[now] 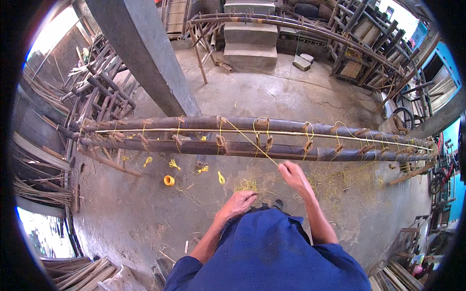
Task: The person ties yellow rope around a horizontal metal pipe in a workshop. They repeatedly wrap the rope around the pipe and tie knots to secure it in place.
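Note:
A long rack of two dark bamboo poles (189,122) spans the view in front of me, with wooden pegs and loops of yellow string (307,127) along it. Between the poles runs a long pale strip (194,130). My right hand (292,175) is closed on one end of a thin tan strip (250,140). This strip slants over both poles from a peg at upper left, straight and apparently taut. Near my body, my left hand (238,202) has its fingers curled together; what they hold, if anything, is hidden. Just beyond it lies a tangle of yellow string (247,185).
On the concrete floor lie an orange roll (169,180) and several small yellow string bundles (174,165). A concrete pillar (150,58) rises behind the rack at left. Farther back are steps (250,43) and a second bamboo rack (291,22). Stacked bamboo (39,191) lines the left side.

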The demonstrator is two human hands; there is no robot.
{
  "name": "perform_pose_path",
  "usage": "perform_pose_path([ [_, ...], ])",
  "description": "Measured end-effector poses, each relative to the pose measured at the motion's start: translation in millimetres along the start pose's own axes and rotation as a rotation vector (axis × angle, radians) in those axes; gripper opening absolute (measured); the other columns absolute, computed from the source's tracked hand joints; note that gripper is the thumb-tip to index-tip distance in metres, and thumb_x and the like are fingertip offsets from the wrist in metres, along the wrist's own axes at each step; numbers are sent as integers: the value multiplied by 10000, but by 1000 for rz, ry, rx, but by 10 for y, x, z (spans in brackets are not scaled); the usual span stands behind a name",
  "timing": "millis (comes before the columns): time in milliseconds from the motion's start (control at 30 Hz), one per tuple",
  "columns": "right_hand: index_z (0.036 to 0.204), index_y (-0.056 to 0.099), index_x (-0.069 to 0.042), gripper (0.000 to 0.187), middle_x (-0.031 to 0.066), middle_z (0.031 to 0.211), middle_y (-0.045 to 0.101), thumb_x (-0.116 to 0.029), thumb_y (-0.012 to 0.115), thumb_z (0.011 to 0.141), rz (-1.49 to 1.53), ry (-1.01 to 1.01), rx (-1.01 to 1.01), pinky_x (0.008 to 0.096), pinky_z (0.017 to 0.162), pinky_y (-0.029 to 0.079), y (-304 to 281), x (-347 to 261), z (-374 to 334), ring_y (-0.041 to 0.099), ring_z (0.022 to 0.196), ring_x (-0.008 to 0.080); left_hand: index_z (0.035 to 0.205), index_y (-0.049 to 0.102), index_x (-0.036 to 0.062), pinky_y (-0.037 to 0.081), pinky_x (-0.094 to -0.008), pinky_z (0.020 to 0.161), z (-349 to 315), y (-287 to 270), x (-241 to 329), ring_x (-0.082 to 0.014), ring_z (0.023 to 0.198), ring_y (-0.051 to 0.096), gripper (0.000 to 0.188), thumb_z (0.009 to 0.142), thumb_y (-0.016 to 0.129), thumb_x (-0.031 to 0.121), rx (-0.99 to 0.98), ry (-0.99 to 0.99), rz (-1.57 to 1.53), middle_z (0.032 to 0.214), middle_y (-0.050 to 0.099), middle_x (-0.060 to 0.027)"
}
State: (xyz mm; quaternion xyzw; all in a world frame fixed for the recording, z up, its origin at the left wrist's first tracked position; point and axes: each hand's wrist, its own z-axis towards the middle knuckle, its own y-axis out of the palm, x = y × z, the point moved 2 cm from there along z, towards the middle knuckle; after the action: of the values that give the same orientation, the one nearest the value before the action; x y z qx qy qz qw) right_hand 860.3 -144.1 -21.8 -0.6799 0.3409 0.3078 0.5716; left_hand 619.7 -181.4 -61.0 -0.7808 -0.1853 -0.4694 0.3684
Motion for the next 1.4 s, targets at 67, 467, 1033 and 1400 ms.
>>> perform_pose_path([
  [67,844,552,22,336,158,734,565,-294,497,943,47,35,-106,383,669,434,-165,11,-422,525,689,230,1139,616,9,490,-386,863,126,-113,355,-326,998,633,353,900,614,268,156,150,-237,1047,666,-183],
  [467,954,601,-48,271,-18,834,545,-255,437,1017,439,-454,259,293,688,441,-796,-345,-689,482,753,104,1369,456,31,418,-379,1005,401,-354,2136,-258,1097,605,503,1008,397,376,-682,493,-349,1203,635,-122],
  [1033,829,564,-67,326,-85,723,413,-295,433,1021,844,-320,-254,204,558,304,-815,-1102,-597,356,650,10,1278,586,79,362,-549,1036,179,-898,1643,-301,1200,531,498,1022,314,408,-654,53,75,1237,613,-145],
  [1400,836,561,-52,323,-72,731,435,-288,441,1020,819,-221,-297,230,602,351,-743,-1063,-415,396,696,43,1493,238,111,361,-463,1053,202,-859,1559,-371,1199,524,555,1024,336,389,-626,210,-59,1090,682,-124],
])
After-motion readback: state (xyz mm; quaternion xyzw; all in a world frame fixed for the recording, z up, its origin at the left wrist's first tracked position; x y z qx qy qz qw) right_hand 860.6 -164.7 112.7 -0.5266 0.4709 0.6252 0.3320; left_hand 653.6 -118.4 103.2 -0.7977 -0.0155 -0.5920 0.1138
